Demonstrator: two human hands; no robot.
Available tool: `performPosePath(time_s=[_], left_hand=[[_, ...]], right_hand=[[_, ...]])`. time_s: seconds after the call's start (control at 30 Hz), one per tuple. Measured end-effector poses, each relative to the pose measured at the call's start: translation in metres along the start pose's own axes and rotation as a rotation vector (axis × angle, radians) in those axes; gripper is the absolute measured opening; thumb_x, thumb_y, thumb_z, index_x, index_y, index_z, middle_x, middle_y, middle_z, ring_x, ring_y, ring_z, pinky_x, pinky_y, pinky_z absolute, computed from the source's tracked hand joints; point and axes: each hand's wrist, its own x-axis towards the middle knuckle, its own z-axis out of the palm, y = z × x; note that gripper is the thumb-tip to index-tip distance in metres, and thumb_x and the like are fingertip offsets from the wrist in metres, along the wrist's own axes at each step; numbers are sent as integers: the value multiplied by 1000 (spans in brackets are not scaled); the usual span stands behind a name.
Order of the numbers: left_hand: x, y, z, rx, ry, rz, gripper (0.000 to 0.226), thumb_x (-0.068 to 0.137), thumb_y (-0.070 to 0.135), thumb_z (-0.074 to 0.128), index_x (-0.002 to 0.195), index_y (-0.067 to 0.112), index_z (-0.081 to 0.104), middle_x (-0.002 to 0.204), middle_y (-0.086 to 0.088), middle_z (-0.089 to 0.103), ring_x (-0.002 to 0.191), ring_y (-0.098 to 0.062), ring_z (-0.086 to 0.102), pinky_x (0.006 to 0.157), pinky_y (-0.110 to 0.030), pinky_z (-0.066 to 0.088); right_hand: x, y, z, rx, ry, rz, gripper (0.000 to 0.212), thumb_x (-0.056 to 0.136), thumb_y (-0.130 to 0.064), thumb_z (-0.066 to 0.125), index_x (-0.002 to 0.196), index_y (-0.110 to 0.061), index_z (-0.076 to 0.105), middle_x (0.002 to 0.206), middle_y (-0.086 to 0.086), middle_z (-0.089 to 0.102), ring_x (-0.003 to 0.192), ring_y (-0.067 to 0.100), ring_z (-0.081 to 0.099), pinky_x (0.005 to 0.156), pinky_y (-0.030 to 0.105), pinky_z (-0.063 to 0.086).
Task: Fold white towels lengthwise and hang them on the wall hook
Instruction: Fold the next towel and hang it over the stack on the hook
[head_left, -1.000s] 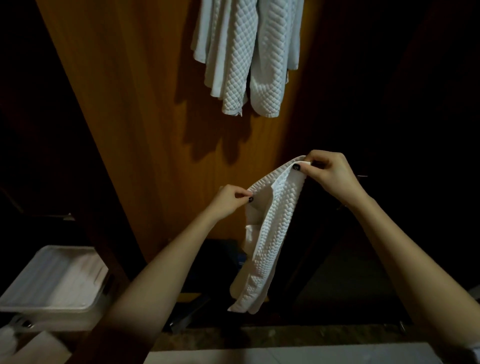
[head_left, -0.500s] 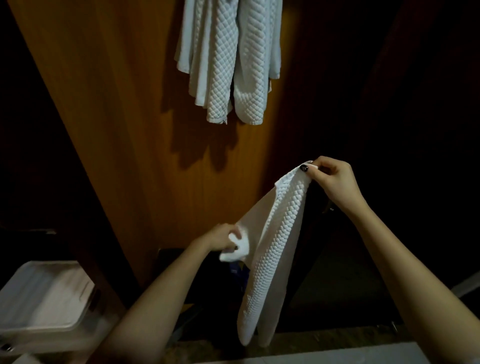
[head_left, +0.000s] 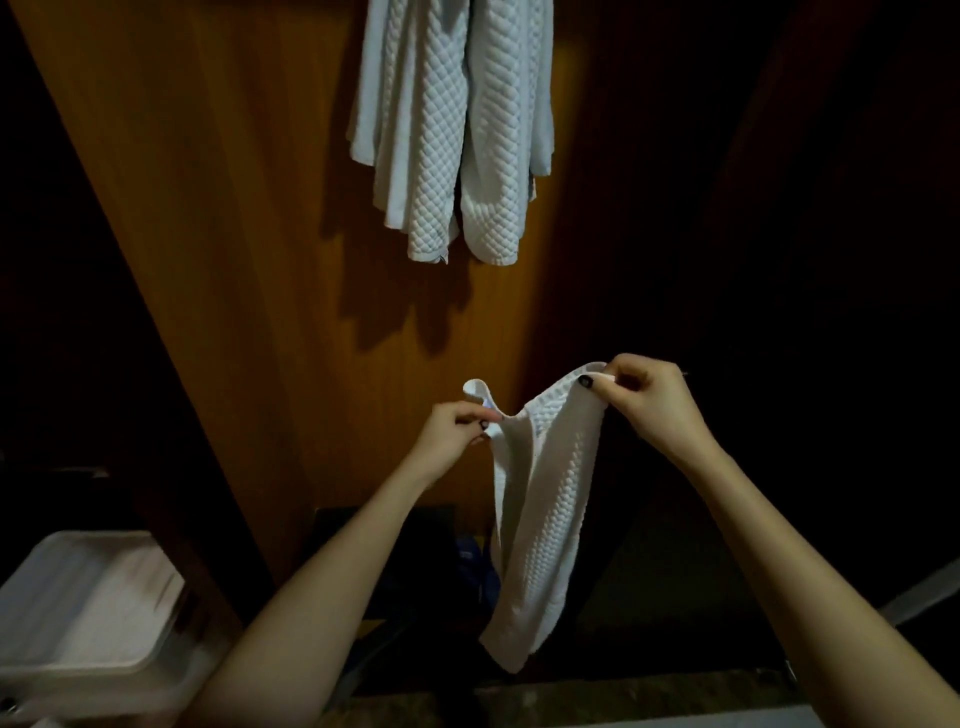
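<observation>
1. Lower left corner: white tub (head_left: 78, 613) with a ribbed top, in dim light. Contents can't be made out.
2. Left of centre: wood panel (head_left: 234, 260), upright, orange-brown. It is lit down the middle and dark on both sides.
3. Top centre: hung towels (head_left: 452, 130), white and quilted, draped against the panel. Upper ends run out of frame. Lower ends hang free, with their shadow on the wood below.
4. Left hand (head_left: 452, 436): fingers curled, thumb and fingertip pinching one top corner of the towel (head_left: 540, 519). Nails dark. A bit of the corner sticks up above the pinch.
5. Towel: white, quilted, held in the air between both hands, below the hung towels and well apart from them. Top edge sags between the two grips. The body hangs down in a loose lengthwise fold, lower end free, above the stone ledge (head_left: 571, 701) along the bottom edge.
6. Right hand (head_left: 649, 405): higher than the left, fingers curled, pinching the other top corner. Nails dark.
7. Lower right: pale strip (head_left: 914, 597), too dark to identify.
</observation>
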Motion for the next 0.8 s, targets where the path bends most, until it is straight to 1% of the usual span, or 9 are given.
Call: performPosePath(time_s=[0.1, 0.17, 0.3, 0.37, 0.43, 0.5, 0.6, 0.7, 0.8], left_hand=[[4, 24, 4, -163, -9, 18, 35, 92, -8, 49, 87, 19, 71, 100, -3, 64, 86, -7, 61, 70, -15, 51], [4, 35, -1, -289, -30, 4, 33, 93, -7, 48, 87, 19, 69, 102, -2, 62, 94, -10, 61, 72, -17, 53], [-2, 51, -17, -412, -62, 52, 39, 93, -9, 45, 82, 16, 73, 98, -1, 66, 93, -8, 63, 73, -15, 51], [-7, 59, -23, -326, -81, 100, 34, 93, -4, 49, 85, 17, 74, 101, -2, 68, 96, -7, 64, 75, -17, 51], [-11, 66, -27, -162, -82, 153, 19, 92, 8, 58, 89, 20, 73, 102, -2, 69, 96, -8, 63, 81, -20, 51], [-16, 70, -30, -38, -65, 177, 9, 86, 15, 68, 89, 24, 70, 103, -6, 67, 92, -11, 60, 83, -21, 46], [-18, 70, -31, 41, -37, 173, 14, 79, 10, 75, 85, 21, 69, 103, -11, 62, 86, -13, 56, 77, -22, 45], [-18, 65, -33, 101, 2, 210, 11, 79, 6, 74, 85, 14, 70, 92, -3, 60, 78, -8, 53, 70, -15, 40], [-19, 61, -36, 57, 97, 253, 11, 79, 4, 74, 82, 14, 70, 81, 3, 63, 75, -6, 54, 68, -12, 40]], right_hand=[[5, -7, 6, -41, -30, -11, 29, 90, -24, 68, 67, -9, 59, 64, 0, 58, 60, 7, 54, 54, 22, 38], [7, -10, 12, -50, -33, -7, 28, 89, -22, 68, 68, -5, 61, 68, 4, 61, 65, 14, 59, 58, 29, 43], [12, -16, 21, -34, -5, 8, 27, 88, -19, 69, 66, -5, 61, 66, 0, 61, 63, 10, 58, 56, 26, 41], [15, -18, 25, 23, 15, 29, 27, 87, -19, 68, 64, -8, 60, 62, -3, 60, 58, 5, 53, 55, 23, 38], [17, -20, 30, 92, 27, 61, 29, 88, -21, 68, 62, -10, 60, 60, -4, 59, 57, 5, 51, 54, 24, 36], [19, -24, 36, 150, 27, 74, 29, 89, -22, 68, 61, -17, 60, 63, -9, 64, 60, 11, 58, 56, 28, 42], [21, -32, 45, 181, 30, 76, 28, 90, -23, 67, 62, -19, 62, 74, 2, 70, 75, 25, 67, 62, 37, 51], [22, -38, 50, 175, 42, 78, 28, 89, -24, 68, 62, -20, 63, 74, 5, 70, 74, 23, 67, 63, 35, 51], [23, -40, 50, 141, 32, 64, 27, 89, -27, 68, 65, -16, 64, 75, 5, 70, 73, 20, 66, 61, 31, 50]])
